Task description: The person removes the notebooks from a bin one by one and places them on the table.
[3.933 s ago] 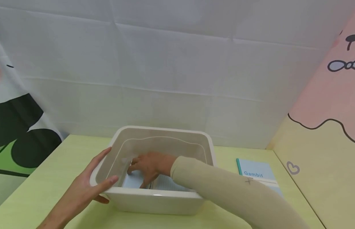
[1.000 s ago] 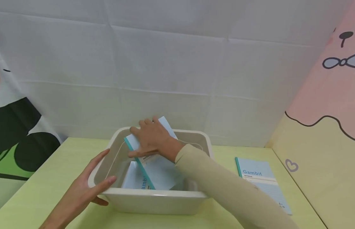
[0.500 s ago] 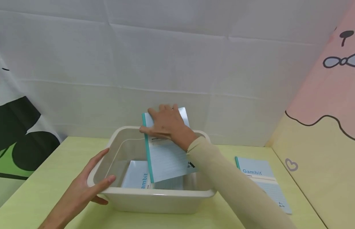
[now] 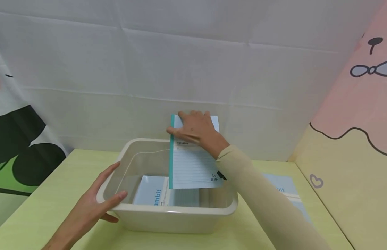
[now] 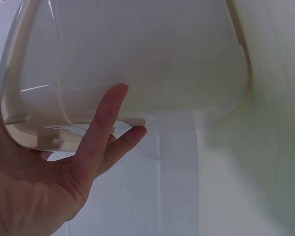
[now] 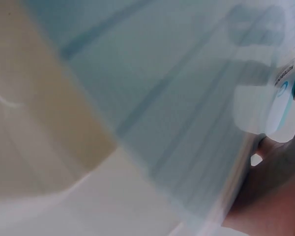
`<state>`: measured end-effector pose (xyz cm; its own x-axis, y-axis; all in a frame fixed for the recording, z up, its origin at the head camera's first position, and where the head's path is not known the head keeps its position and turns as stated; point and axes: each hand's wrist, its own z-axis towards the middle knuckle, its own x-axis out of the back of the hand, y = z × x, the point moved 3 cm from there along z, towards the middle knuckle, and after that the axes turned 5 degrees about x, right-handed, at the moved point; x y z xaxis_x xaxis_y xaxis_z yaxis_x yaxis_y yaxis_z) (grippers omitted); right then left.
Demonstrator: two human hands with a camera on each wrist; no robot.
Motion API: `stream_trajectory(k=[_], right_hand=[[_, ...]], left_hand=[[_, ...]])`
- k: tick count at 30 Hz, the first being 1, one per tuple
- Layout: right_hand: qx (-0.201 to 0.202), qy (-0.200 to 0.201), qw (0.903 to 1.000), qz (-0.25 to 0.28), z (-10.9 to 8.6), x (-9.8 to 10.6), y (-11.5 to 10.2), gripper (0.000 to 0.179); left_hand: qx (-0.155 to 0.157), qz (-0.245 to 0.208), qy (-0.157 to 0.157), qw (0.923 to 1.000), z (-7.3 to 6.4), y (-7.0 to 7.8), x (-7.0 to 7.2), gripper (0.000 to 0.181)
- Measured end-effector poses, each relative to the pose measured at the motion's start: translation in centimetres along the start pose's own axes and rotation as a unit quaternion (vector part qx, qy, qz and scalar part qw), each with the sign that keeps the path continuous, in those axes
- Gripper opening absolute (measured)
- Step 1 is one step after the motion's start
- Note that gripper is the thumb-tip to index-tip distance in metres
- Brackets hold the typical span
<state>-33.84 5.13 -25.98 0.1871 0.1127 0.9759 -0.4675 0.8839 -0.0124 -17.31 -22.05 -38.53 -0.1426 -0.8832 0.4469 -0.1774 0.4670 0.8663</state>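
Over the right part of a cream plastic tub point(image 4: 168, 219), my right hand point(image 4: 198, 131) grips a light blue notebook point(image 4: 193, 168) near its top edge. The notebook stands almost upright, with its teal spine to the left and its lower end inside the tub's opening. Another notebook point(image 4: 149, 191), its cover turned sideways, lies flat on the tub's floor. At the tub's front left corner my left hand point(image 4: 87, 206) holds the rim. In the left wrist view its fingers point(image 5: 101, 118) lie along the tub wall. The right wrist view shows the held notebook point(image 6: 172, 98) close up and blurred.
A third notebook point(image 4: 284, 184) rests on the pale green table point(image 4: 252, 222) to the right, partly hidden by my right sleeve point(image 4: 259, 194). A white cloth backdrop point(image 4: 181, 69) hangs behind the tub, and printed panels stand at both sides.
My right hand has drawn the notebook up from the tub, then moved it right and turned it more upright. More of the notebook below is uncovered. The left hand stays on the rim.
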Motion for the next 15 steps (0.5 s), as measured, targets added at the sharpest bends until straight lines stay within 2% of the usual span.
stream_trajectory(k=[8,15], right_hand=[[-0.021,-0.005,0.9988,0.044,-0.6,1.1,1.7,0.078],[-0.057,-0.051,0.9922,0.098,-1.9,1.0,3.5,0.081]], left_hand=[[-0.009,-0.002,0.003,1.0,0.1,0.0,0.1,0.087],[-0.012,-0.006,0.0,0.9999,0.2,-0.1,0.1,0.087]])
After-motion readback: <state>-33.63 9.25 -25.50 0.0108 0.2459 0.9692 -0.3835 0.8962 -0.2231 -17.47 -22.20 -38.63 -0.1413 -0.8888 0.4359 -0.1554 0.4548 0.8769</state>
